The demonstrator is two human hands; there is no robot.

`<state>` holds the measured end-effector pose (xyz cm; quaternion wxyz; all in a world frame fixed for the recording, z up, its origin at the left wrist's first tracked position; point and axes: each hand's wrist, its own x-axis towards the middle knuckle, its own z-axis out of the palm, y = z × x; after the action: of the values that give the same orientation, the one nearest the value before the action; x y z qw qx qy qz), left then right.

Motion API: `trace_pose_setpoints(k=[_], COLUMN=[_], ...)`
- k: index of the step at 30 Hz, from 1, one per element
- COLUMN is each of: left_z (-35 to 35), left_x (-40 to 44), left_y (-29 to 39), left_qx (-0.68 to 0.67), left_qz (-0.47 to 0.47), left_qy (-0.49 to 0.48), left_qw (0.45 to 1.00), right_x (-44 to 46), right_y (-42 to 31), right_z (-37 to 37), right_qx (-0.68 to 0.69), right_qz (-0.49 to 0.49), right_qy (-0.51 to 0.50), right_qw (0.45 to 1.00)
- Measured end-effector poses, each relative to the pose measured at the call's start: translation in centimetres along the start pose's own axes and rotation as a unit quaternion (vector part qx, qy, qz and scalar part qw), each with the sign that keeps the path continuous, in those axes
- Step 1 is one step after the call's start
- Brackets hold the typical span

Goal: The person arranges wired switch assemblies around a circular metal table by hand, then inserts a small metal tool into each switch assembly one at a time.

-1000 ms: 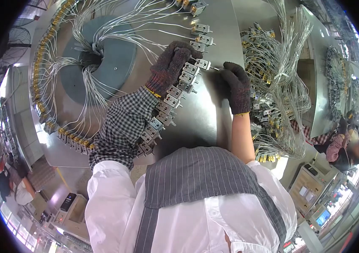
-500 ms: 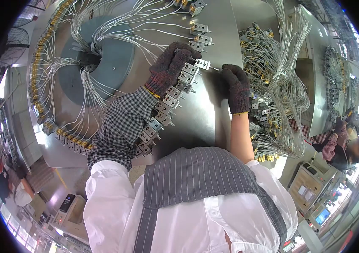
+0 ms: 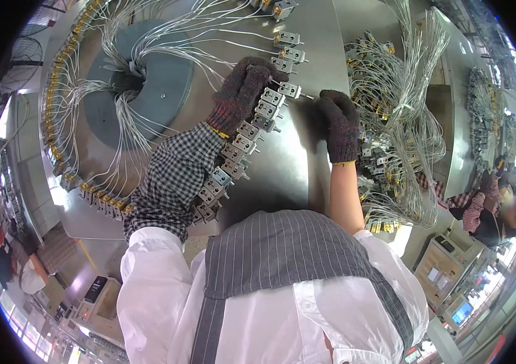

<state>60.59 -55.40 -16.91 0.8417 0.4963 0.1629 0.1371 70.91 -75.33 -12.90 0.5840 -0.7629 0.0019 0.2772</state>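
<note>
My left hand (image 3: 247, 88), in a dark knitted glove with a checked sleeve cover, curls at the top of a row of small boxy metal units (image 3: 244, 144) with short shafts, which look like thermostats. Its fingers close beside one metal thermostat (image 3: 290, 90) that juts right from the row, shaft pointing right; the exact grip is partly hidden. My right hand (image 3: 338, 124), gloved too, has its fingers curled in just right of that shaft's tip. A small gap shows between them, and whatever those fingers may hold is hidden.
A round grey hub (image 3: 103, 118) on the metal table (image 3: 294, 164) gathers silvery wires. More units (image 3: 287, 40) sit beyond my left hand, and yellow-tipped ones line the left rim. Right of my right hand lies a bundled wire heap (image 3: 406, 130). A co-worker (image 3: 497, 209) is at far right.
My left hand and the upper part of the row have shifted slightly up and left, the jutting thermostat with them. My right hand stays nearly still.
</note>
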Motion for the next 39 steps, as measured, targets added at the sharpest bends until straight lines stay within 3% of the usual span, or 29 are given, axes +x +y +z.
trace_pose_setpoints(k=[2, 5, 9, 15, 17, 18, 20, 22, 30, 32, 33, 39], left_z=[-0.1, 0.1, 0.0, -0.1, -0.1, -0.2, -0.2, -0.2, -0.3, -0.3, -0.4, -0.9], left_x=[0.0, -0.3, -0.1, 0.0, 0.2, 0.1, 0.0, -0.2, -0.3, -0.3, -0.4, -0.2], left_y=[0.2, 0.5, 0.2, -0.5, -0.4, -0.4, -0.3, 0.1, 0.0, 0.1, 0.2, -0.7], left_qx=[0.016, 0.017, 0.04, 0.045, 0.054, 0.054, 0.055, -0.015, -0.023, -0.045, -0.037, -0.017], left_qz=[0.001, -0.008, 0.004, 0.024, 0.038, 0.04, 0.044, -0.018, -0.009, -0.002, -0.015, 0.011], left_qy=[-0.006, -0.008, -0.014, -0.023, -0.027, -0.022, -0.014, 0.019, 0.026, 0.023, 0.026, 0.035], left_qw=[1.0, 1.0, 0.999, 0.998, 0.997, 0.997, 0.997, 1.0, 0.999, 0.999, 0.999, 0.999], right_x=[0.0, 0.0, 0.0, -0.1, -0.1, -0.2, -0.2, -0.1, -0.5, -0.5, -0.6, -0.5], right_y=[-1.0, 0.6, 0.2, 0.8, -0.2, -0.4, -0.7, -0.6, -0.1, -0.9, -0.8, 0.5], right_z=[0.3, 0.0, -0.1, 0.0, 0.2, 0.2, 0.1, 0.1, 0.0, 0.0, 0.0, -0.1], right_qx=[-0.05, 0.019, -0.007, -0.036, 0.016, 0.015, -0.02, -0.005, -0.03, 0.004, 0.005, -0.048], right_qz=[0.056, 0.005, 0.048, -0.058, 0.06, 0.06, 0.056, 0.052, -0.034, 0.062, 0.062, -0.05], right_qy=[0.006, -0.028, -0.022, 0.004, -0.009, -0.01, -0.014, -0.019, -0.004, -0.028, -0.027, -0.013], right_qw=[0.997, 0.999, 0.999, 0.998, 0.998, 0.998, 0.998, 0.998, 0.999, 0.998, 0.998, 0.998])
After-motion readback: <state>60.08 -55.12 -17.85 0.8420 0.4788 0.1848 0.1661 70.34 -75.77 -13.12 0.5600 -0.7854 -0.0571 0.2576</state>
